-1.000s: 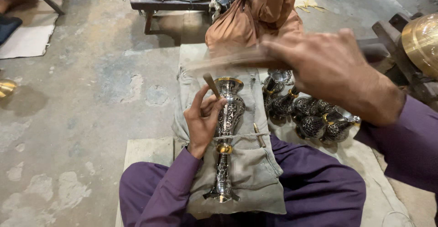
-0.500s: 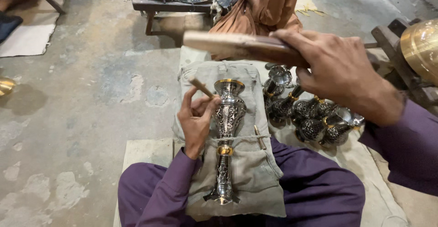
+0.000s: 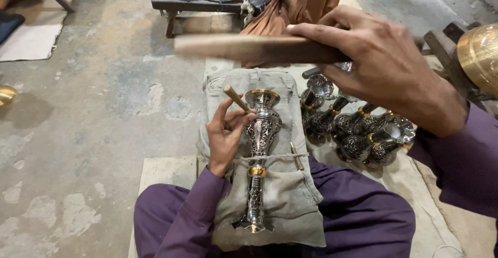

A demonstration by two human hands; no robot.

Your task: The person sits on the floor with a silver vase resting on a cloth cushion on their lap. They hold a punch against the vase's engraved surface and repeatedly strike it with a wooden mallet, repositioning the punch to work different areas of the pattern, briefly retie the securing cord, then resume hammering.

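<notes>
**Mallet raised over a vase on the lap**

A silver vase with gold bands lies lengthwise on a grey cloth spread over the person's crossed, purple-clad legs, its mouth pointing away and its foot near the body. A cord crosses the cloth and the vase's neck, and a thin tool lies on the cloth just right of the vase.

The left hand rests against the vase's bulb, fingers pinched around a short punch whose wooden end sticks up and away to the left. The right hand is clenched on the handle of a wooden mallet, held level and well above the vase; the blurred mallet hides part of the floor and the cloth's far edge.

To the right of the cloth, a cluster of similar vases lies heaped on the mat, touching one another. A brass bowl shows at the right edge beside dark timber.

Beyond, a second person in orange sits by a low bench draped with cloth. The concrete floor stretches left, with a brass piece at its edge.
</notes>
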